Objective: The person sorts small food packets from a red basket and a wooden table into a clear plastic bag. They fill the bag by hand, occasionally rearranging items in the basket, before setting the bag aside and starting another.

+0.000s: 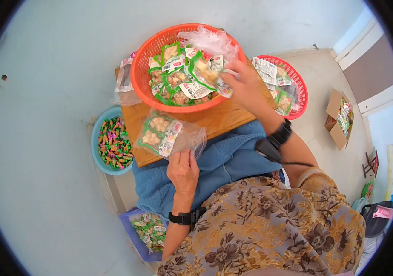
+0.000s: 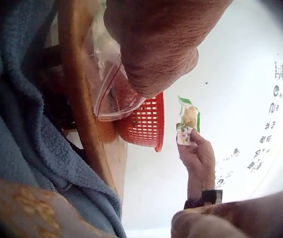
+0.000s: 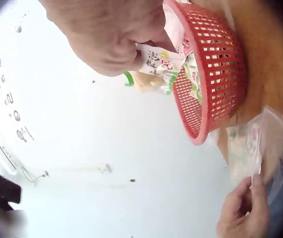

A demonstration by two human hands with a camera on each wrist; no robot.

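Note:
My left hand (image 1: 183,172) pinches the edge of a clear plastic bag (image 1: 192,140) at the near side of the wooden table (image 1: 226,122). Inside that bag lie green-edged snack packets (image 1: 156,133) with pale pieces showing through. Over the right side of an orange-red basket (image 1: 140,87), my right hand (image 1: 247,87) grips one snack packet (image 1: 204,72) by its printed end. In the right wrist view the packet's white label (image 3: 156,60) sticks out from under the fingers. Many similar packets (image 1: 173,80) fill the basket, and crumpled clear plastic (image 1: 212,43) lies at its back rim.
Left of the table stands a light-blue basin (image 1: 96,142) of small wrapped sweets, with a purple crate (image 1: 131,230) of packets nearer. Another red basket (image 1: 305,89) and a cardboard box (image 1: 332,106) are on the right. Blue cloth (image 1: 219,161) covers the lap against the table edge.

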